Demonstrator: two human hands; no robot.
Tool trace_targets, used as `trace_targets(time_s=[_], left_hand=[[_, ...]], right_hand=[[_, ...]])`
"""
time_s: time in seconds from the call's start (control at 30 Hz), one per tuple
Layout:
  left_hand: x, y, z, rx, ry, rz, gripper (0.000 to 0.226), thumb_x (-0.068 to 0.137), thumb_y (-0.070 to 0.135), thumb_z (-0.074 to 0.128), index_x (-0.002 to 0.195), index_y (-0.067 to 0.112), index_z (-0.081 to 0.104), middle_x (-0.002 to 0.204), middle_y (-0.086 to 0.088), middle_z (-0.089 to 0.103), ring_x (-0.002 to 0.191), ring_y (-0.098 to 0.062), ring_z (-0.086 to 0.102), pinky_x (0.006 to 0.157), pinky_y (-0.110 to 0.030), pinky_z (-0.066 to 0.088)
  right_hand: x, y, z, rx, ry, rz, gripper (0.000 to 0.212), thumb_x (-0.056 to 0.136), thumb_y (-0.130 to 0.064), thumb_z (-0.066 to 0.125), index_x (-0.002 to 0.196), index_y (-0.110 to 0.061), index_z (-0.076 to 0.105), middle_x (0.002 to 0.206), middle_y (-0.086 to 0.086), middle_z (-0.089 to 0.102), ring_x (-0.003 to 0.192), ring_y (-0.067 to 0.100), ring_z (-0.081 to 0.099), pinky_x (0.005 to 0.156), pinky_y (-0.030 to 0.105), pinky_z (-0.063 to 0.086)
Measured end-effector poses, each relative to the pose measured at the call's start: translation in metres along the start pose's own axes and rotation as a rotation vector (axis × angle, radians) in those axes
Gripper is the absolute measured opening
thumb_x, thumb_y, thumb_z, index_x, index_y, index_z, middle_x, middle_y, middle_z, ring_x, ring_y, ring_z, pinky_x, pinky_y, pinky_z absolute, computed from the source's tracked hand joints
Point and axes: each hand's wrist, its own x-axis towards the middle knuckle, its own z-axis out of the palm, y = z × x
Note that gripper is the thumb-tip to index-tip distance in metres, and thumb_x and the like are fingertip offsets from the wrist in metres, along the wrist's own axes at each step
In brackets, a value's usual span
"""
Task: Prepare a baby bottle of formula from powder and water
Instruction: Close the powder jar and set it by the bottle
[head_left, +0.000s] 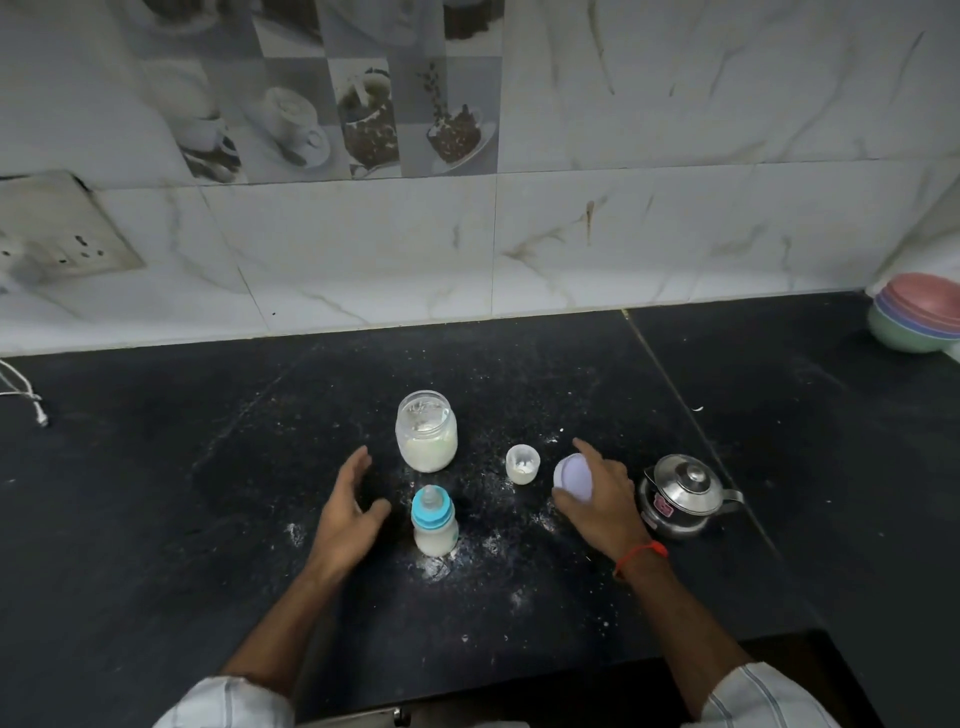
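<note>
A baby bottle with a blue collar and a clear teat stands upright on the black counter, holding white liquid. Behind it stands an open glass jar partly full of white powder. A small white cup with powder in it sits to the jar's right. My left hand hovers just left of the bottle, fingers spread, holding nothing. My right hand grips a round pale lilac lid between thumb and fingers, right of the small cup.
A small steel kettle with a lid stands right of my right hand. White powder is spilled around the bottle. Stacked coloured bowls sit at the far right by the tiled wall. A wall socket is at the left.
</note>
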Motion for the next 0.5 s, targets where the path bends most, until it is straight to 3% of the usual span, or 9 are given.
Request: trace_targets(time_s=[0.1, 0.17, 0.23, 0.3, 0.43, 0.5], left_hand=[[0.032, 0.019, 0.002, 0.04, -0.1, 0.078, 0.106, 0.084, 0.003, 0.082, 0.165, 0.023, 0.018, 0.171, -0.005, 0.028, 0.156, -0.017, 0.027, 0.123, -0.036, 0.028], [0.052, 0.025, 0.009, 0.108, -0.162, 0.115, 0.129, 0.069, 0.039, 0.094, 0.166, 0.029, 0.009, 0.173, 0.002, 0.022, 0.159, -0.017, 0.023, 0.129, -0.047, 0.024], [0.067, 0.025, 0.017, 0.159, -0.161, 0.117, 0.138, 0.056, 0.063, 0.09, 0.164, 0.033, 0.01, 0.17, 0.008, 0.029, 0.156, -0.017, 0.03, 0.127, -0.053, 0.027], [0.072, 0.026, 0.022, 0.155, -0.166, 0.132, 0.124, 0.06, 0.057, 0.094, 0.159, 0.037, 0.022, 0.155, 0.015, 0.045, 0.147, -0.018, 0.043, 0.124, -0.05, 0.034], [0.072, 0.028, 0.024, 0.08, -0.094, 0.187, 0.101, 0.067, 0.04, 0.098, 0.148, 0.032, 0.038, 0.139, 0.013, 0.054, 0.134, -0.021, 0.056, 0.114, -0.043, 0.046], [0.071, 0.037, 0.019, 0.031, -0.009, 0.218, 0.1, 0.061, 0.045, 0.097, 0.142, 0.032, 0.04, 0.141, 0.004, 0.052, 0.131, -0.022, 0.055, 0.112, -0.043, 0.049]], right_hand=[[-0.001, -0.02, -0.009, 0.474, 0.083, 0.045, 0.055, 0.08, -0.026, 0.083, 0.125, -0.039, 0.055, 0.129, 0.007, 0.058, 0.109, 0.019, 0.064, 0.09, 0.029, 0.054], [-0.003, -0.038, -0.014, 0.726, 0.071, 0.061, 0.053, 0.083, -0.013, 0.083, 0.124, -0.026, 0.052, 0.119, 0.011, 0.065, 0.093, 0.01, 0.07, 0.075, 0.018, 0.053], [-0.003, -0.051, -0.015, 0.817, 0.071, 0.045, 0.053, 0.085, -0.013, 0.082, 0.123, -0.025, 0.048, 0.113, 0.012, 0.068, 0.095, 0.011, 0.07, 0.083, 0.024, 0.054], [-0.005, -0.058, -0.015, 0.825, 0.054, -0.002, 0.048, 0.084, -0.022, 0.082, 0.119, -0.034, 0.051, 0.111, 0.011, 0.069, 0.105, 0.021, 0.068, 0.095, 0.038, 0.054], [-0.011, -0.068, -0.015, 0.76, 0.015, -0.131, 0.028, 0.09, -0.006, 0.076, 0.108, -0.016, 0.057, 0.104, 0.001, 0.064, 0.089, -0.001, 0.068, 0.079, 0.022, 0.054], [-0.013, -0.071, -0.014, 0.775, 0.038, -0.134, 0.025, 0.089, -0.009, 0.078, 0.099, -0.013, 0.056, 0.107, 0.007, 0.066, 0.091, 0.001, 0.071, 0.077, 0.02, 0.054]])
